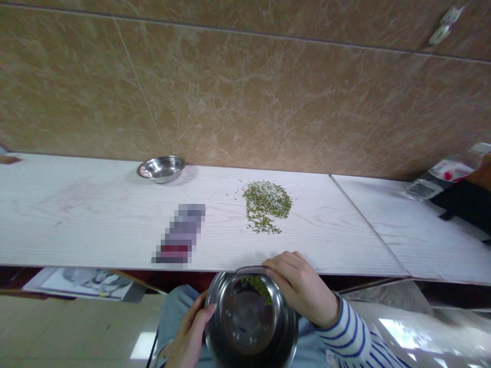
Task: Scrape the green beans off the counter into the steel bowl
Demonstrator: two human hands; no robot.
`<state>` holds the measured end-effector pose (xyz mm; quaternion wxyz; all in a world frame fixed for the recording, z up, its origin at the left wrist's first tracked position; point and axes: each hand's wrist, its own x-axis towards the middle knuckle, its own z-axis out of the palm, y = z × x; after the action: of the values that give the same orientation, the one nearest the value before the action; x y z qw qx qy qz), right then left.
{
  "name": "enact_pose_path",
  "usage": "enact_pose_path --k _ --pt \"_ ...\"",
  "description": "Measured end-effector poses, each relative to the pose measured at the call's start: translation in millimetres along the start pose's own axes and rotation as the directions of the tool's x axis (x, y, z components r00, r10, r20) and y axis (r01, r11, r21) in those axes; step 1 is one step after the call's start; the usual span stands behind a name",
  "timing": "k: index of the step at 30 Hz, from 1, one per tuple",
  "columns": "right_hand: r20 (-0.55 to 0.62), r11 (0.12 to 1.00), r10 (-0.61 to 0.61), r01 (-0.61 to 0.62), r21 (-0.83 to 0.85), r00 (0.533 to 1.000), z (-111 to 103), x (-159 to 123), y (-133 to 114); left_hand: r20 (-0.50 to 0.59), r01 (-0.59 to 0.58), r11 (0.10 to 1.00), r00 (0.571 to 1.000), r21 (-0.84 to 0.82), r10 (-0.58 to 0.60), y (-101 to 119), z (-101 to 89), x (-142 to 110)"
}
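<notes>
So we've got two steel bowls here. Our left grip [194, 327] is clasping the left rim of the big bowl [249, 324], with one green clump [264, 292] inside. Our right grip [303, 291] pinches one thin piece [251, 269] at the far rim, too unclear to name. Beyond both grips, the desk [95, 214] holds one grain patch [270, 199] and, farther left, the small bowl [163, 168].
</notes>
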<state>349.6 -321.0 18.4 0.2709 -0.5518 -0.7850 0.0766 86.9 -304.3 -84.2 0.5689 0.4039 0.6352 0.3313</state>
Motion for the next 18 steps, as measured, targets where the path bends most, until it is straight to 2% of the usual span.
enact_pose_path --k 5,11,14,18 --pt "-0.053 1.000 0.001 -0.002 -0.011 0.999 -6 -1 3 0.025 -0.022 1.000 0.999 0.007 0.022 9 2.3 -4" --pt "-0.257 0.973 0.133 -0.175 -0.150 0.957 -10 4 29 -0.006 -0.014 1.000 1.000 -0.018 0.014 17 6.1 -8" --pt "-0.292 0.956 0.167 -0.228 -0.186 0.942 -9 8 41 0.006 -0.025 0.999 1.000 -0.032 0.025 24 9.4 -10" --pt "-0.285 0.940 0.182 -0.252 -0.231 0.941 -4 12 46 0.021 -0.021 0.999 1.000 -0.048 0.022 28 11.2 -13"
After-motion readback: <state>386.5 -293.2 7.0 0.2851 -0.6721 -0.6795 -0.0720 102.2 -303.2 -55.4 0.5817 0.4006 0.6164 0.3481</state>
